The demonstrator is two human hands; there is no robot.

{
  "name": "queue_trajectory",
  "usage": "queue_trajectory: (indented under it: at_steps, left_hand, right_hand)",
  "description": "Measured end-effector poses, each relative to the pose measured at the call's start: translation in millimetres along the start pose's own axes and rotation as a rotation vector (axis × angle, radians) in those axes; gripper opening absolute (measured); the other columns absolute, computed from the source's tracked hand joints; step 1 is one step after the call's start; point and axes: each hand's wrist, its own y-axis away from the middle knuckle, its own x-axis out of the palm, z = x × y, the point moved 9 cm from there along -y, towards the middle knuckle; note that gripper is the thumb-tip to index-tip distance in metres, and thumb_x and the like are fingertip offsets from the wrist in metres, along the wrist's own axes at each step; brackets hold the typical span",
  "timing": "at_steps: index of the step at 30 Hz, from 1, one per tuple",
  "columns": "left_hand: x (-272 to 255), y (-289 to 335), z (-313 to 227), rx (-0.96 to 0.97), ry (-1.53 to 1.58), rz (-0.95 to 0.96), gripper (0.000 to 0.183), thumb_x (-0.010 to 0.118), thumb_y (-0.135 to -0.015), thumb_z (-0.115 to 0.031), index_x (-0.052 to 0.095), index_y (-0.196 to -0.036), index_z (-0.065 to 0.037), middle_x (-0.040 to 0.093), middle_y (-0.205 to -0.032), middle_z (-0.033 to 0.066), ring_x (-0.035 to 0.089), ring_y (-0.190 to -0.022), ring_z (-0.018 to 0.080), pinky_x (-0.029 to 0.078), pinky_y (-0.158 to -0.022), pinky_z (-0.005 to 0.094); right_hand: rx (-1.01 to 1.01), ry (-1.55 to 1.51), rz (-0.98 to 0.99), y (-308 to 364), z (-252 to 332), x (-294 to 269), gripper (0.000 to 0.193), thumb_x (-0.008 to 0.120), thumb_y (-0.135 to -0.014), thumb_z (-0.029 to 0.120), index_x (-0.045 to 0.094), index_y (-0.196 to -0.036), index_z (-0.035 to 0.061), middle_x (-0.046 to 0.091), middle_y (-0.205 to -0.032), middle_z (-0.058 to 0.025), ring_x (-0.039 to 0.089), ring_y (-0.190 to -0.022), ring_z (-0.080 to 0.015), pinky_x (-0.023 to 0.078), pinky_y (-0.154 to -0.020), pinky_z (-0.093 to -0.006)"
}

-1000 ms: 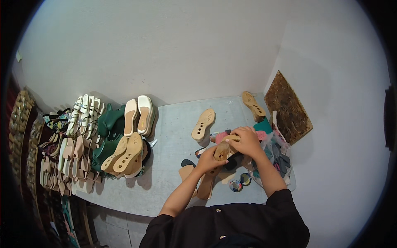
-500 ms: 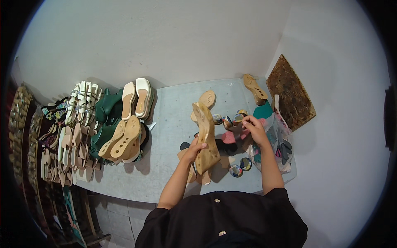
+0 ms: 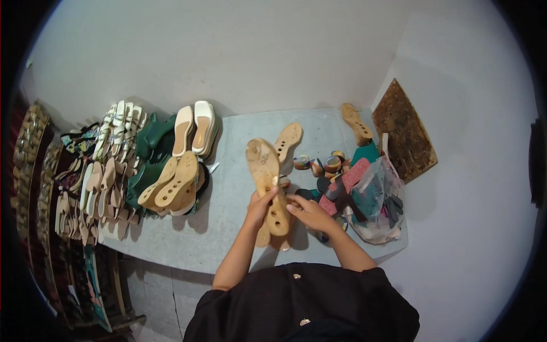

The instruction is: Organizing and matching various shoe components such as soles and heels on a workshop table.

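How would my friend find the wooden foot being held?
Find the blue-grey table. Over its middle, the left hand grips a wooden foot form, wide end pointing away from the person. Unlike the other wooden forms, this one is in a hand.

A back wall (image 3: 256,57) rises beyond the hands (image 3: 259,208), a side wall (image 3: 473,199) to their right, the counter (image 3: 232,142) beneath, shelves (image 3: 56,273) and tiled floor (image 3: 156,290) leftward.
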Motion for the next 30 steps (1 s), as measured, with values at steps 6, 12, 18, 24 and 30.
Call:
queue_trajectory:
  at_steps: [6, 12, 18, 24, 30]
  left_hand:
    - [-72, -2, 16, -0.056, 0.019, -0.182, 0.036, 0.047, -0.094, -0.030, 0.053, -0.111, 0.000, 0.062, -0.095, 0.0095, 0.061, -0.081, 0.0178, 0.050, -0.072, 0.0301]
    - [-76, -5, 12, -0.090, 0.148, -0.145, 0.038, 0.040, -0.096, -0.030, 0.054, -0.111, 0.002, 0.062, -0.100, 0.0108, 0.060, -0.086, 0.0183, 0.047, -0.077, 0.0293]
    - [-106, 10, 16, -0.119, 0.103, -0.254, 0.039, 0.040, -0.095, -0.031, 0.052, -0.113, 0.001, 0.062, -0.100, 0.0097, 0.060, -0.087, 0.0186, 0.047, -0.077, 0.0307]
    - [-118, 3, 38, -0.187, 0.153, -0.247, 0.040, 0.043, -0.089, -0.030, 0.054, -0.111, 0.002, 0.063, -0.098, 0.0112, 0.061, -0.084, 0.0205, 0.048, -0.077, 0.0323]
    - [-96, 10, 25, -0.175, 0.167, -0.119, 0.040, 0.048, -0.083, -0.025, 0.055, -0.110, 0.002, 0.064, -0.099, 0.0116, 0.062, -0.087, 0.0199, 0.048, -0.079, 0.0311]
  right_hand:
    - [0.208, 0.246, -0.126, -62, -11, -89, 0.041, 0.063, -0.077, 0.035, 0.060, -0.105, 0.0056, 0.064, -0.095, -0.0142, 0.062, -0.088, -0.0299, 0.048, -0.075, -0.0346]
    - [0.434, 0.719, -0.700, -138, -86, -238, 0.059, 0.067, -0.069, 0.032, 0.047, -0.122, 0.0130, 0.052, -0.121, -0.0133, 0.047, -0.115, -0.0299, 0.033, -0.095, -0.0489]
    - [0.861, 0.680, -0.777, -112, -185, -290, 0.073, 0.072, -0.066, 0.028, 0.038, -0.130, 0.0127, 0.039, -0.133, -0.0121, 0.033, -0.127, -0.0303, 0.018, -0.101, -0.0625]
    - [0.841, 0.801, -0.761, -114, -181, -298, 0.068, 0.069, -0.070, 0.028, 0.038, -0.128, 0.0127, 0.043, -0.129, -0.0133, 0.037, -0.123, -0.0328, 0.011, -0.100, -0.0662]
    - [0.468, 0.662, -0.926, -129, -108, -286, 0.069, 0.070, -0.069, 0.029, 0.038, -0.128, 0.0141, 0.046, -0.129, -0.0138, 0.041, -0.122, -0.0300, 0.022, -0.099, -0.0562]
